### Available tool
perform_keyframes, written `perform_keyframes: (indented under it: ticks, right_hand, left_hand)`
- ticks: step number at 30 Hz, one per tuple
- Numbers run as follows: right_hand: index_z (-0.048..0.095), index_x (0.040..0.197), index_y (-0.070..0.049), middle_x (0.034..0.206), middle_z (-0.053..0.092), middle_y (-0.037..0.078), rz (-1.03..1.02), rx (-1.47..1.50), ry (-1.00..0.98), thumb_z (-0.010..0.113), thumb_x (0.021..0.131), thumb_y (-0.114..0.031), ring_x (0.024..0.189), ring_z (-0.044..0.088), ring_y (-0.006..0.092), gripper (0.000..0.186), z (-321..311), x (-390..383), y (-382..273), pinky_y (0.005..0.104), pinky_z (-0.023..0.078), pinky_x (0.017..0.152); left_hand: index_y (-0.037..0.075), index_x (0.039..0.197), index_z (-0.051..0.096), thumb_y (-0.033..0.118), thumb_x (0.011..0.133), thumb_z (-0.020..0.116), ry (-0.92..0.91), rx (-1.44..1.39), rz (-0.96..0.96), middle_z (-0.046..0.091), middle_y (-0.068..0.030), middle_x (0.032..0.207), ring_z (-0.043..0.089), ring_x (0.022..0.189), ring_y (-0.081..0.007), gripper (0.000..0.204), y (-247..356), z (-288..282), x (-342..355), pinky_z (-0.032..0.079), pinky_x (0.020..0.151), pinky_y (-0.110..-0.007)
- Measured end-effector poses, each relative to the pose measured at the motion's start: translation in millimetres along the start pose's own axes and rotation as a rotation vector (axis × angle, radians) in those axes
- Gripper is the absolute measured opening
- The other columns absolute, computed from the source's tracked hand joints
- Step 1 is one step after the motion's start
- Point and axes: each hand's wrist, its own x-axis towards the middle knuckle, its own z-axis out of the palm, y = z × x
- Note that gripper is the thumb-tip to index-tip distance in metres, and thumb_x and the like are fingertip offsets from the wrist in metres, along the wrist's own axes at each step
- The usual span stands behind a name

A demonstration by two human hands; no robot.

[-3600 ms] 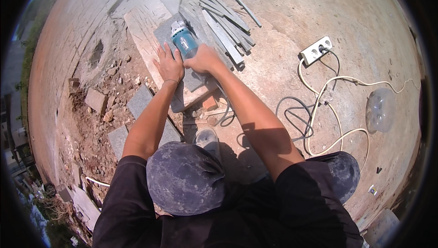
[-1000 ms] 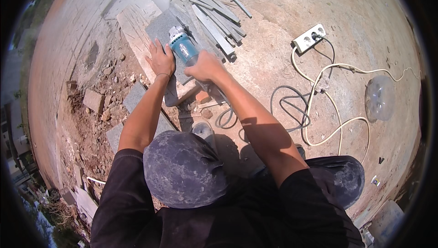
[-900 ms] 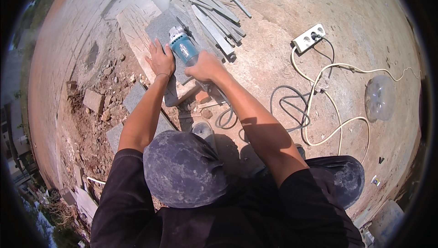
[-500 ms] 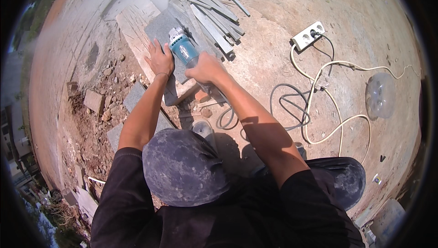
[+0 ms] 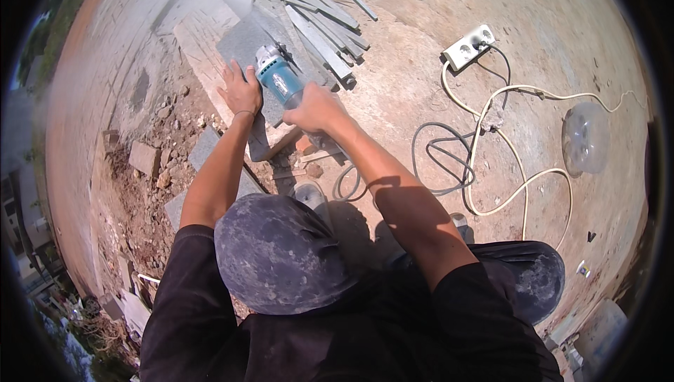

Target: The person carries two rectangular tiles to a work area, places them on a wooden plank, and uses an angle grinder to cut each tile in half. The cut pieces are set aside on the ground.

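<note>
My right hand [image 5: 316, 108] is closed round the rear of a teal angle grinder [image 5: 281, 81], whose silver head points away from me. The grinder rests low over a grey stone slab [image 5: 241, 39], near a straight line across its surface. My left hand [image 5: 241, 91] lies on the slab's left side with its fingers spread, just beside the grinder's head. Pale dust hangs beyond the far end of the slab. The cutting disc is mostly hidden by the guard and the tool body.
Several narrow cut stone strips [image 5: 319, 31] lie beyond the slab to the right. A white power strip [image 5: 468, 47] sits at right, with a dark cord [image 5: 428, 164] and a cream cable [image 5: 523, 192] looped over the ground. Rubble and a brick-like block [image 5: 144, 158] lie at left.
The grinder has drawn slightly nearer to me along the slab. My left hand stays spread on the slab. The whole view has shifted a little.
</note>
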Motion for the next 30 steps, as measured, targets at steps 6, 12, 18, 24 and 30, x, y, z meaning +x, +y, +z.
perform_keyframes:
  ticks: [6,12,18,24,30]
  right_hand:
    - [0.062,0.105,0.012,0.101,0.067,0.031,0.012,0.005,-0.037,0.075,0.064,-0.036,0.096,0.068,0.0409,0.065,-2.7,0.8,-1.4,0.0424,0.053,0.084]
    - [0.061,0.104,0.013,0.1,0.067,0.032,-0.011,-0.006,0.041,0.075,0.064,-0.036,0.095,0.068,0.0411,0.064,3.4,-2.4,3.7,0.0426,0.054,0.085]
    - [0.059,0.107,0.013,0.102,0.066,0.033,-0.006,0.029,-0.026,0.075,0.064,-0.034,0.096,0.067,0.0424,0.066,-0.6,-4.9,7.7,0.0427,0.053,0.084]
    - [0.056,0.113,0.014,0.112,0.065,0.032,0.022,0.042,-0.066,0.075,0.063,-0.036,0.107,0.064,0.0418,0.073,-6.6,-16.7,4.2,0.0409,0.051,0.094]
    - [0.056,0.112,0.015,0.109,0.065,0.033,0.02,0.047,-0.052,0.074,0.064,-0.035,0.105,0.065,0.0427,0.073,-7.7,-24.0,8.7,0.0419,0.052,0.093]
  left_hand:
    - [0.009,0.151,0.034,0.049,0.099,0.04,-0.006,-0.011,-0.002,0.031,-0.0196,0.156,0.023,0.147,-0.0322,0.066,-1.3,0.2,1.2,0.009,0.118,-0.058]
    - [0.008,0.151,0.033,0.049,0.099,0.039,-0.015,-0.018,-0.003,0.031,-0.0196,0.156,0.023,0.147,-0.0324,0.067,-0.5,-0.2,0.5,0.009,0.118,-0.058]
    - [0.008,0.151,0.034,0.049,0.099,0.039,-0.023,-0.013,-0.005,0.031,-0.0197,0.156,0.023,0.147,-0.0327,0.067,0.9,-0.2,0.1,0.009,0.118,-0.057]
    - [0.008,0.151,0.034,0.05,0.098,0.039,-0.019,-0.007,0.0,0.031,-0.0197,0.156,0.024,0.147,-0.0324,0.067,-2.3,0.6,1.1,0.008,0.118,-0.057]
    - [0.01,0.151,0.034,0.05,0.098,0.039,-0.017,0.001,-0.009,0.031,-0.019,0.156,0.024,0.147,-0.0319,0.067,0.7,1.4,1.2,0.008,0.118,-0.057]
